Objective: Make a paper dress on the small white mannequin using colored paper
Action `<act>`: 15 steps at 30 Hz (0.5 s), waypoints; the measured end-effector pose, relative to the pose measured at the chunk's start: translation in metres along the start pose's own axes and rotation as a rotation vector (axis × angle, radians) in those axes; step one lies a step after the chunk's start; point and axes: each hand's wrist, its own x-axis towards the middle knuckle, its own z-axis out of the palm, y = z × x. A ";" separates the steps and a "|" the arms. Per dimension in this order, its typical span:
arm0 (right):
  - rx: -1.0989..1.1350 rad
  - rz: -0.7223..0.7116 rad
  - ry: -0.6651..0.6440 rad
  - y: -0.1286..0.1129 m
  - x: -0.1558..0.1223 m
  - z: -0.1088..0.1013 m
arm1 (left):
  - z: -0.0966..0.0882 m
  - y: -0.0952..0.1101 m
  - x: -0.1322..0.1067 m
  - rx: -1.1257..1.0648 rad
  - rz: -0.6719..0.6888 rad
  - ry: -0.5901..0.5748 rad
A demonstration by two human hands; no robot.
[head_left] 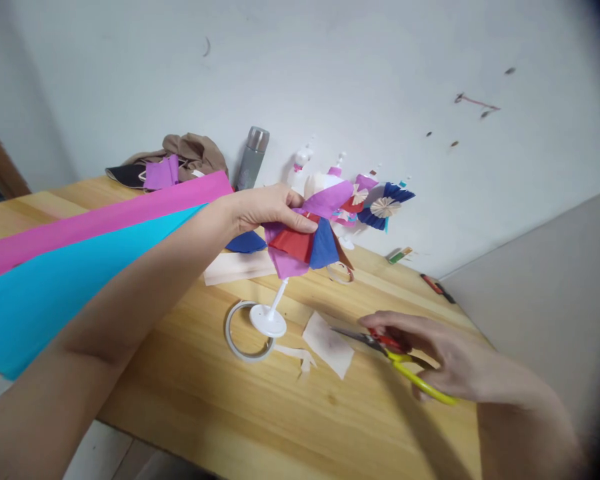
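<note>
Paper dress (300, 248), purple-red-blue, crushable, is pinched by left hand (265, 208); white stem (280, 297) seems safer hold. Right hand (447, 363), four o'clock, grips yellow-handled scissors (397, 353).

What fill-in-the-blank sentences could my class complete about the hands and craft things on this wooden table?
1. The right hand has a grip on yellow-and-red-handled ____.
2. The left hand holds a figure skirted in coloured ____.
3. Beside the pink sheet lies a second sheet, coloured ____.
Missing words: scissors; paper; blue.
</note>
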 end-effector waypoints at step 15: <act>-0.038 -0.031 0.048 -0.026 0.024 -0.031 | 0.005 0.003 -0.003 -0.098 -0.016 -0.127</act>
